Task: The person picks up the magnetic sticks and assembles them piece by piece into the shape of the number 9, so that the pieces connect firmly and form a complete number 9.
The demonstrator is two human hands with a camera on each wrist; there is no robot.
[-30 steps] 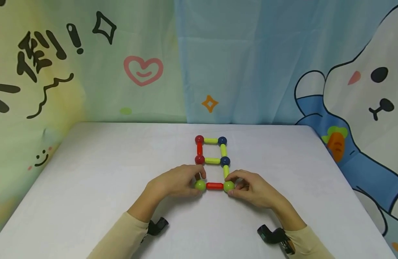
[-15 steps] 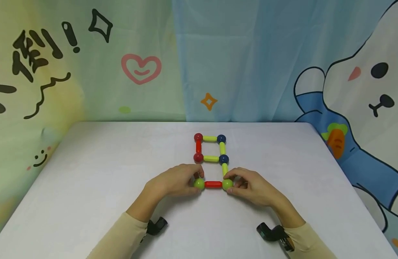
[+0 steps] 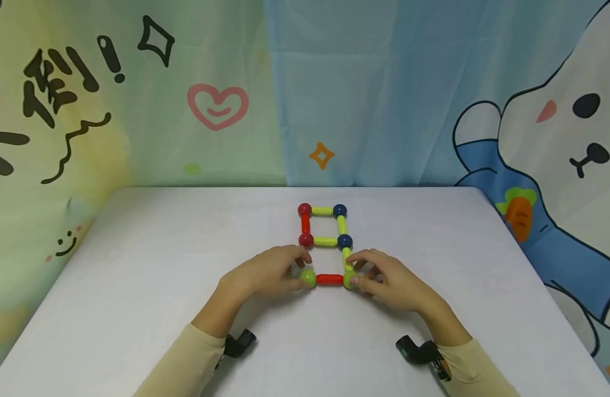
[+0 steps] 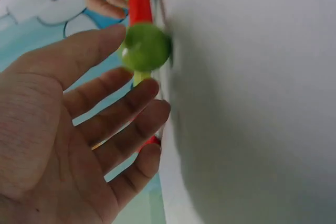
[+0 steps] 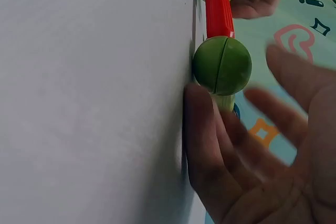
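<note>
A figure of balls joined by rods lies on the white table. Two red balls [image 3: 306,240] and two blue balls [image 3: 344,241] form its far square with yellow-green rods [image 3: 326,241] and a red rod on the left. Nearer me, a red rod [image 3: 330,279] links a left green ball [image 4: 144,48] and a right green ball [image 5: 222,65]. My left hand [image 3: 267,271] has loosely spread fingers beside the left ball; thumb contact is unclear. My right hand [image 3: 391,281] is spread beside the right ball, gripping nothing. Fingers partly hide the space between the left green ball and nearer red ball.
The white tabletop [image 3: 161,264] extends around the figure on all sides. A printed curtain [image 3: 374,99] hangs behind its far edge. Black wrist cameras [image 3: 416,352] sit by both sleeves.
Half a second ago the fingers of both hands were closed around the green balls. Now they have loosened and lifted slightly away, while the ball-and-rod figure stays in nearly the same place.
</note>
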